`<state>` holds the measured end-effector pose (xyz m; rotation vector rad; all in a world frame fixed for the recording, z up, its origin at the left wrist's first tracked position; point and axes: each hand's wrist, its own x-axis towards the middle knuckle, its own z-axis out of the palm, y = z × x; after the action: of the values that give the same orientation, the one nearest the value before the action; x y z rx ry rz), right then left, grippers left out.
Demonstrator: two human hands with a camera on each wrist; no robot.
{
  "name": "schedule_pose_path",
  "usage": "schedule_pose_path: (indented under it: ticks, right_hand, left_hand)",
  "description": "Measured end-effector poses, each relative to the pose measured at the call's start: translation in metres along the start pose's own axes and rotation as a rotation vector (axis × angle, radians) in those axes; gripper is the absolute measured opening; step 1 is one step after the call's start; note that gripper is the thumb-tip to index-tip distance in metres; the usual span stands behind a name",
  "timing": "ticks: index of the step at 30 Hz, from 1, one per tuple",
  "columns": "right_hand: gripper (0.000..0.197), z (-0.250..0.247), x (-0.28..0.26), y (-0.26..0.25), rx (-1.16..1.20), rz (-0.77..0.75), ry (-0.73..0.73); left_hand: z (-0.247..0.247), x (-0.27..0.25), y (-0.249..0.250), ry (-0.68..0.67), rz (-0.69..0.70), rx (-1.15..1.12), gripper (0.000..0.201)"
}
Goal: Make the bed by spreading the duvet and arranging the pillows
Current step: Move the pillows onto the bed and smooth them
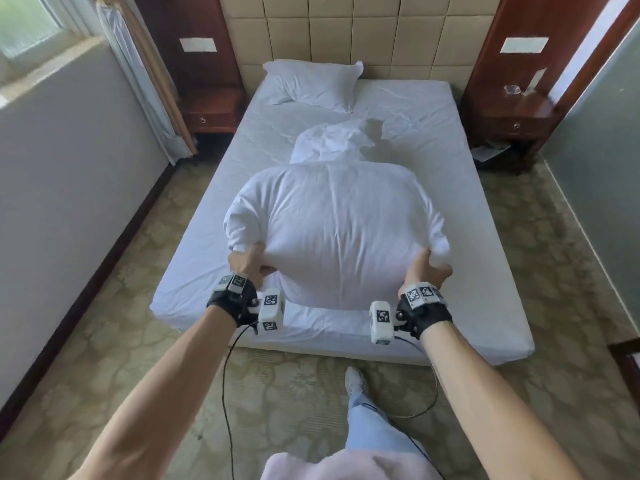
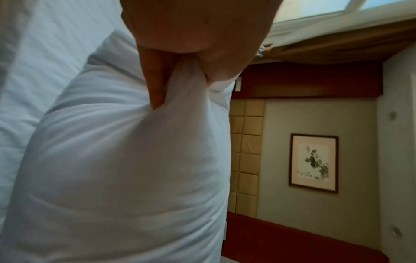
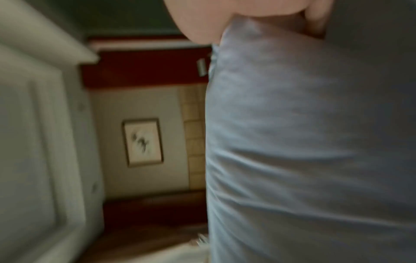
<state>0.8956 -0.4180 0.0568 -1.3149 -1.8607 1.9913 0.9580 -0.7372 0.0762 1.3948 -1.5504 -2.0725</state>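
A plump white pillow (image 1: 336, 233) is lifted over the foot half of the bed (image 1: 207, 289). My left hand (image 1: 247, 263) grips its near left corner, and my right hand (image 1: 427, 270) grips its near right corner. In the left wrist view my fingers (image 2: 157, 81) pinch a bunch of the pillow (image 2: 126, 169) fabric. The right wrist view is blurred; the pillow (image 3: 303, 142) fills its right side under my hand (image 3: 202, 21). A second white pillow (image 1: 311, 84) lies at the head of the bed on the left. Crumpled white bedding (image 1: 332, 142) sits mid-bed.
A padded beige headboard (image 1: 346, 32) backs the bed. Dark wooden nightstands stand left (image 1: 211, 109) and right (image 1: 512, 112). A curtain (image 1: 138, 81) hangs at the left by a window. My leg and shoe (image 1: 356, 386) are on the patterned carpet at the bed's foot.
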Motion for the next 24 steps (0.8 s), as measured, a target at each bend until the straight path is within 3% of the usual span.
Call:
schedule_pose_path:
  ticks: [3,5,7,9,12,14,18,24]
  right_hand:
    - [0.083,0.029,-0.020,-0.012,-0.198,-0.456,-0.178]
    - [0.085,0.048,0.003,-0.003,-0.430,-0.744,-0.357]
    - [0.100,0.071,0.036,-0.001,-0.705,-0.998,-0.495]
    - [0.112,0.101,0.064,-0.010,-0.928,-1.153,-0.467]
    - [0.119,0.142,0.096,-0.036,-1.044,-1.192,-0.349]
    - [0.118,0.167,0.112,-0.055,-1.066,-1.160,-0.343]
    - [0.120,0.214,0.141,-0.083,-1.119,-1.097,-0.357]
    - [0.120,0.276,0.167,-0.119,-1.121,-1.024,-0.312]
  left_hand:
    - [0.046,0.007,0.028,-0.109,0.158,-0.063,0.068]
    - [0.075,0.018,0.034,-0.208,0.285,0.024,0.093]
    - [0.099,0.033,0.035,-0.293,0.441,0.209,0.111]
    - [0.113,0.052,0.040,-0.278,0.683,0.534,0.124]
    - [0.116,0.088,0.038,-0.298,1.076,0.989,0.136]
    - [0.116,0.100,0.030,-0.290,1.189,1.273,0.136]
    - [0.134,0.129,0.038,-0.297,1.173,1.592,0.141]
    - [0.200,0.194,0.114,-0.427,1.063,1.652,0.144]
